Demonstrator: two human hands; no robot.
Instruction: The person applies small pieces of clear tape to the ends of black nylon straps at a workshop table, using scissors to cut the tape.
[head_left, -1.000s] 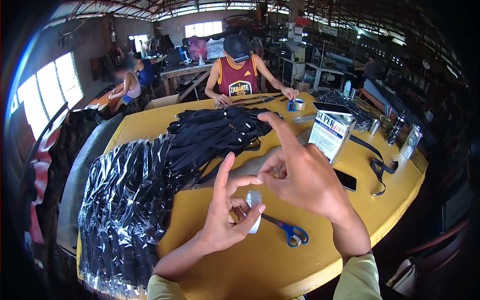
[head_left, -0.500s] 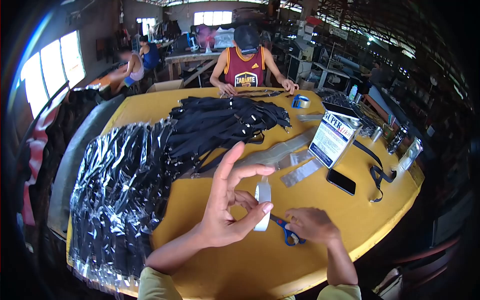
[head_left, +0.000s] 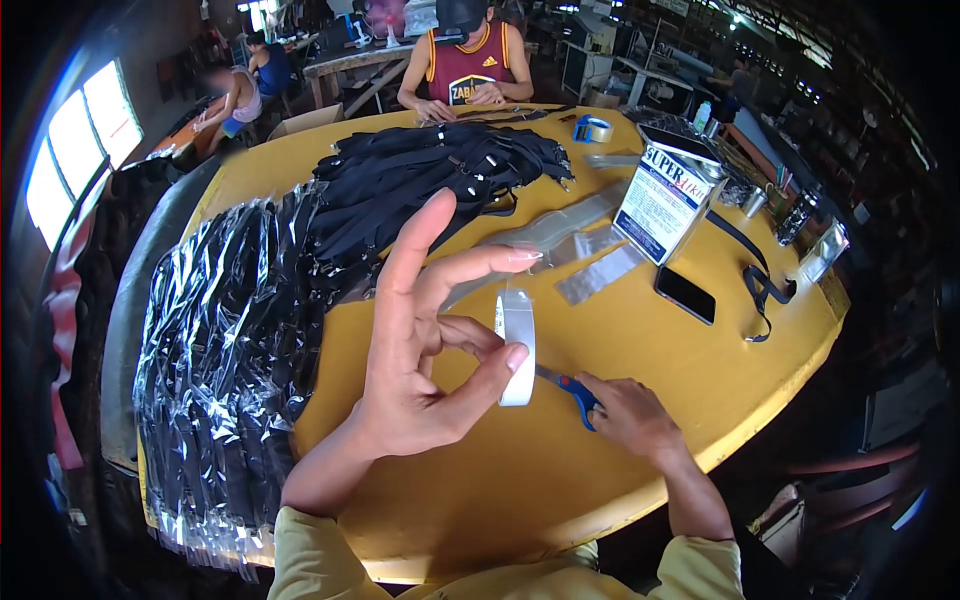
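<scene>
My left hand point(head_left: 420, 370) pinches a roll of tape point(head_left: 517, 385) between thumb and bent fingers, holding it up on edge above the table. A short clear tape end runs from the top of the roll to the tip of my raised index finger. Low on the right, my right hand point(head_left: 632, 415) is closed over the blue handles of a pair of scissors point(head_left: 580, 398). Their blades point left and partly disappear behind the tape roll.
Black straps point(head_left: 430, 180) lie heaped beside plastic-wrapped black straps point(head_left: 230, 360) on the yellow table point(head_left: 480, 490). Right of centre are clear plastic strips point(head_left: 600, 275), a tin point(head_left: 665, 205), a phone point(head_left: 685, 295) and a tape dispenser point(head_left: 592, 129). Across the table sits a person point(head_left: 470, 70).
My right hand has closed on the scissors, which it was reaching over before. The left hand and tape roll appear higher and nearer; the whole view has tilted down.
</scene>
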